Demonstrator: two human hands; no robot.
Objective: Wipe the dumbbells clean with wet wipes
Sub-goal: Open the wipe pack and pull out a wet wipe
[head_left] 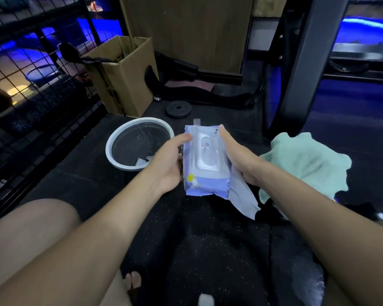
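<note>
A pale purple pack of wet wipes [205, 164] with a white flip lid, shut, is held up above the dark floor mat. My left hand [170, 162] grips its left side, thumb along the top edge. My right hand [237, 160] holds its right side, thumb up by the lid, and also keeps a loose wet wipe [243, 198] that hangs below the pack. A small black weight plate [177, 109] lies on the mat beyond the pack. No whole dumbbell shows clearly.
A white-rimmed basin [139, 144] with a scrap of wipe inside sits left of the pack. A mint green cloth [305, 164] lies to the right. A cardboard box [122, 74] stands behind, a wire rack [31, 85] on the left, a machine's black frame [305, 62] at the right.
</note>
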